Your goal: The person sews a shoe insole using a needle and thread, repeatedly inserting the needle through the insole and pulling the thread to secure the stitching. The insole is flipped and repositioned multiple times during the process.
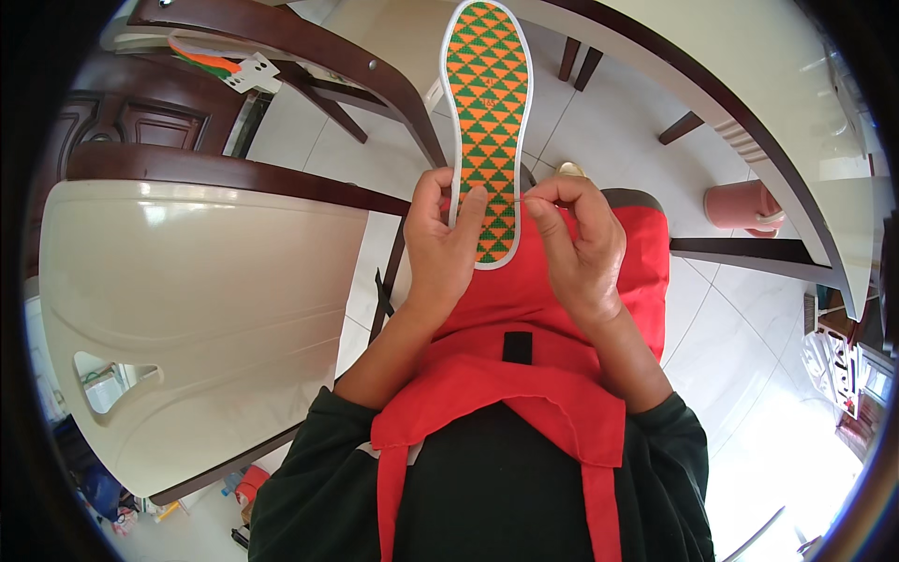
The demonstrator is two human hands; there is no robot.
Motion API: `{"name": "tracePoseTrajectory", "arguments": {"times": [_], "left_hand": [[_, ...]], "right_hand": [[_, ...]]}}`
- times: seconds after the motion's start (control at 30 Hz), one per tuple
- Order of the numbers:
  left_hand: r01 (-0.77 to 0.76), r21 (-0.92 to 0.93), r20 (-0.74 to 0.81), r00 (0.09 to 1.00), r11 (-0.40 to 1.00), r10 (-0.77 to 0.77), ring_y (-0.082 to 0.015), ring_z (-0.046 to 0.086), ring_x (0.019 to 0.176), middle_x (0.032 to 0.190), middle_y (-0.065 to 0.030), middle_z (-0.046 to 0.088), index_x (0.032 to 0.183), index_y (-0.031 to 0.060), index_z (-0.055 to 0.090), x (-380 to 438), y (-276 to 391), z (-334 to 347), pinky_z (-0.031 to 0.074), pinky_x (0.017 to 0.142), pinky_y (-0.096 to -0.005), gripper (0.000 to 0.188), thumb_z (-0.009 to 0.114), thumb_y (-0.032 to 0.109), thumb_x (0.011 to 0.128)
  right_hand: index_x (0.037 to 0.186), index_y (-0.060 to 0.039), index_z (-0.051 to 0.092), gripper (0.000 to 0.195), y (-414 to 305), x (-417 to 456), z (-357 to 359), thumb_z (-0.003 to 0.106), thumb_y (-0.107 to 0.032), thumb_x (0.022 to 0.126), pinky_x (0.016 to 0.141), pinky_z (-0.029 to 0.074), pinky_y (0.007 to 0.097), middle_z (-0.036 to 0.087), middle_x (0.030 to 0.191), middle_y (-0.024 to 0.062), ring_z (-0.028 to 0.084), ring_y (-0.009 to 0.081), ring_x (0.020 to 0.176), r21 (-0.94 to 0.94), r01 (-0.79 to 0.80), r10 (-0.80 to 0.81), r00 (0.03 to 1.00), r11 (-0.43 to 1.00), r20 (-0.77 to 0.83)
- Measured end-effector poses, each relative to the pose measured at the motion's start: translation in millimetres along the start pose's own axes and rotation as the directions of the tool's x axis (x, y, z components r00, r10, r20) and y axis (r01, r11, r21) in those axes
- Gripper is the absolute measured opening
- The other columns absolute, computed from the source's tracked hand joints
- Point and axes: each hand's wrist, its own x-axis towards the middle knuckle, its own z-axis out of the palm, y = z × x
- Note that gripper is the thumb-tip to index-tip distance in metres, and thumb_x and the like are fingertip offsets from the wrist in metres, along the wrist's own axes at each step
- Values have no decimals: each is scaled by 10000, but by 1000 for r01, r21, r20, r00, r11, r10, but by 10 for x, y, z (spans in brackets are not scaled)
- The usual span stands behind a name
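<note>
An embroidered shoe insole [489,126] with orange and green triangles and a white edge is held up lengthwise above my lap. My left hand [444,235] grips its lower left side, the thumb lying across the patterned face and the fingers behind. At the lower right edge of the insole, my right hand [581,235] pinches a thin needle [519,200] between thumb and forefinger. The needle reaches the insole's edge; whether its tip is in the fabric is too small to tell. Beneath both hands a red apron [506,302] covers my lap.
To my left stands a chair with a glossy cream back panel [211,281] and dark wooden frame. A cream table with a dark rim [702,77] curves across the upper right. On the tiled floor sits a pink bucket [744,207]. Another dark wooden chair frame [295,35] is at upper left.
</note>
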Motion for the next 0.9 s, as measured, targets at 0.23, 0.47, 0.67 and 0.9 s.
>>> {"name": "tracePoseTrajectory", "arguments": {"times": [0.23, 0.47, 0.67, 0.9], "left_hand": [[29, -54, 10, 1000, 998, -29, -48, 569, 763, 882, -50, 616, 998, -4, 517, -19, 52, 2, 474, 648, -197, 146, 571, 62, 880], [30, -48, 21, 999, 998, -29, -52, 567, 788, 889, -46, 614, 995, -2, 522, -28, 56, 3, 476, 674, -205, 141, 574, 59, 879], [24, -14, 21, 1000, 1000, -24, -58, 567, 799, 902, -44, 611, 996, 1, 526, -31, 30, -3, 476, 681, -208, 141, 576, 58, 877], [29, 1, 21, 999, 1000, -30, -56, 565, 794, 896, -44, 609, 993, 1, 526, -23, 19, -13, 475, 675, -206, 148, 585, 64, 873]], "right_hand": [[858, 1, 593, 67, -22, 34, -31, 645, 3, 815, 615, 483, 260, 565, 851, 81, 570, 154, 697, -2, -18, 18, 998, 1000, 53], [858, -1, 599, 69, 7, 23, -17, 650, -1, 813, 614, 485, 260, 560, 852, 77, 569, 147, 697, -14, -38, 39, 997, 999, 67], [853, 0, 596, 72, 18, 25, -10, 652, 2, 807, 610, 486, 262, 561, 832, 78, 572, 153, 689, -39, -59, 62, 995, 998, 79], [845, 2, 592, 73, 32, 18, -8, 653, 3, 804, 602, 488, 265, 564, 823, 80, 572, 158, 675, -41, -42, 45, 997, 998, 66]]}}
